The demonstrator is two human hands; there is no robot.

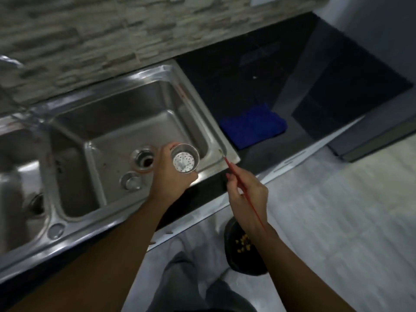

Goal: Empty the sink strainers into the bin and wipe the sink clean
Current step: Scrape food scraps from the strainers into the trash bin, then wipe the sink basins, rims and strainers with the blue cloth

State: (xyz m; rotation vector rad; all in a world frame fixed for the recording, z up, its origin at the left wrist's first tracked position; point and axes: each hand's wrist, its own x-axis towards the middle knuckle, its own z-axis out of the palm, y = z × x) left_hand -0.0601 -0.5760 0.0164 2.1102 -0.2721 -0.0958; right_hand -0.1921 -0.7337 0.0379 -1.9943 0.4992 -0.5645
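Your left hand (172, 176) holds the perforated steel strainer (185, 160) tipped on its side, its grip clenched round the cup, above the front right corner of the sink's right basin (112, 113). Behind your knuckles the drain hole (145, 161) lies uncovered, with a round metal cap (130, 180) resting just in front of it on the basin floor. Your right hand (245, 194) pinches a thin red stick (227, 162) whose tip reaches the sink's corner rim. Your right forearm crosses over the black bin (228, 235) on the floor, hiding part of it; yellow scraps (244, 243) lie inside. A blue cloth (252, 124) rests on the dark counter (247, 75) just right of the sink.
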